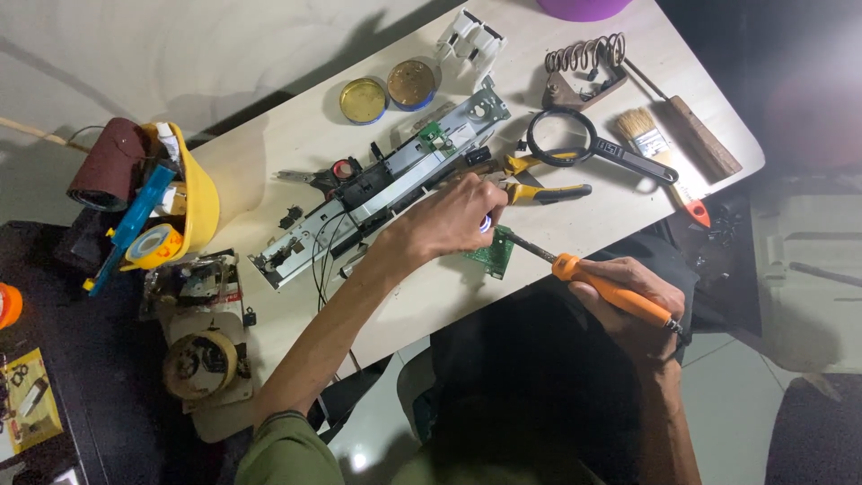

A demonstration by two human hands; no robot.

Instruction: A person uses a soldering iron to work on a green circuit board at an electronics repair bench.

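Soldering at the near edge of the table.

The right hand (633,301) grips an orange-handled soldering iron (593,278), its tip on a small green circuit board (494,254) that the left hand (453,218) pins down with closed fingers. Just beyond lie yellow pliers (539,190), a magnifying glass (584,144) and a long metal chassis (386,184).

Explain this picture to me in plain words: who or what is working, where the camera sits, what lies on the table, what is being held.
No machine here: a person works with bare hands, filmed by one camera worn on the head, looking down. The right hand holds an orange-handled soldering iron, its tip at a small green circuit board. The left hand rests at that board; what it pinches is hidden. On the pale table lie a long metal mechanism, yellow-handled pliers, a magnifying glass, a paintbrush, a coiled iron stand and two round tins. A yellow hard hat sits at the left.
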